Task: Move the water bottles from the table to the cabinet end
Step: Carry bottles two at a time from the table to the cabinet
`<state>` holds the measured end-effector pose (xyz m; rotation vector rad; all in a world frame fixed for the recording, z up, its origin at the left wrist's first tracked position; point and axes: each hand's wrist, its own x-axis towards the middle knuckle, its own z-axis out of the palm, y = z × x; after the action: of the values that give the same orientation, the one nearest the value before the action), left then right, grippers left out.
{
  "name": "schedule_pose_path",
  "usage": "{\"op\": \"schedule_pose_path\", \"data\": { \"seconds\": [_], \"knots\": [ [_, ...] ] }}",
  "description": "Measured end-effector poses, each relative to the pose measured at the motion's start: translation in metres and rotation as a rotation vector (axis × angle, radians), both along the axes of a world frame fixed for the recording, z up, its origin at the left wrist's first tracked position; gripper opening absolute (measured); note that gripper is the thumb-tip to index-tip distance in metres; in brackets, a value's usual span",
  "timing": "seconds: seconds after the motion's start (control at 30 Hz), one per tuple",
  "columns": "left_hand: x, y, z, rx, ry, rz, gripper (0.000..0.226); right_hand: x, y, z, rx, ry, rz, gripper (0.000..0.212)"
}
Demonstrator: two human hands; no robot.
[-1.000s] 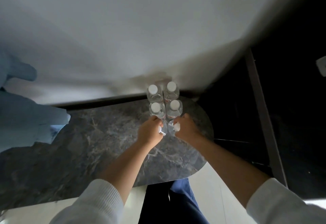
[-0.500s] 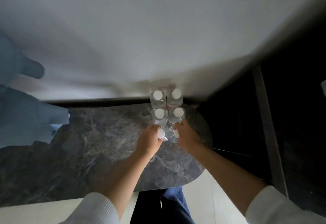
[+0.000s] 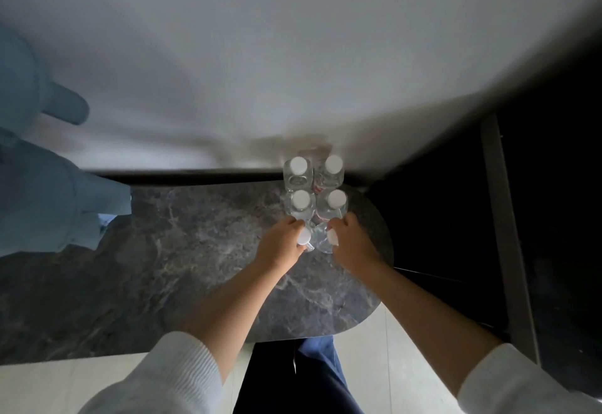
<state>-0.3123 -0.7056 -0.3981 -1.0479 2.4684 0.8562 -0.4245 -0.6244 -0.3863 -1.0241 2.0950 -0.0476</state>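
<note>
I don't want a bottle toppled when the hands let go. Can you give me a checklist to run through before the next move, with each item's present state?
1. Left hand grips a clear plastic white-capped bottle: ok.
2. Right hand grips the second such bottle: ok.
3. Four standing bottles upright in two rows at the wall: ok.
4. Held bottles' bases resting on the dark marbled stone top: cannot tell.
5. Held bottles upright: not ok, caps lean toward the person.
6. Gap between held and standing bottles: cannot tell.

Four water bottles (image 3: 314, 190) are standing in a two-by-two block at the far right end of the marble top (image 3: 182, 250), against the wall (image 3: 293, 55). Two held bottles (image 3: 317, 237) are sitting just before them.
</note>
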Motion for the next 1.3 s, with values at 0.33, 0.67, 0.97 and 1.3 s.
{"op": "schedule_pose_path", "data": {
  "seconds": [0.33, 0.67, 0.97, 1.3],
  "knots": [
    [-0.001, -0.001, 0.006, 0.062, -0.048, -0.027, 0.05, 0.01, -0.006, 0.004, 0.154, 0.063, 0.027, 0.05],
    [0.043, -0.006, 0.042, -0.026, -0.128, 0.108, 0.038, 0.019, -0.017, 0.036, 0.087, 0.276, 0.271, 0.055],
    [0.173, 0.043, 0.073, -0.111, -0.191, 0.572, 0.038, 0.12, -0.046, 0.073, -0.111, 0.259, 0.695, 0.046],
    [0.374, 0.133, 0.12, -0.198, -0.267, 1.146, 0.039, 0.339, -0.031, 0.122, -0.316, 0.167, 1.236, 0.051]
  ]
}}
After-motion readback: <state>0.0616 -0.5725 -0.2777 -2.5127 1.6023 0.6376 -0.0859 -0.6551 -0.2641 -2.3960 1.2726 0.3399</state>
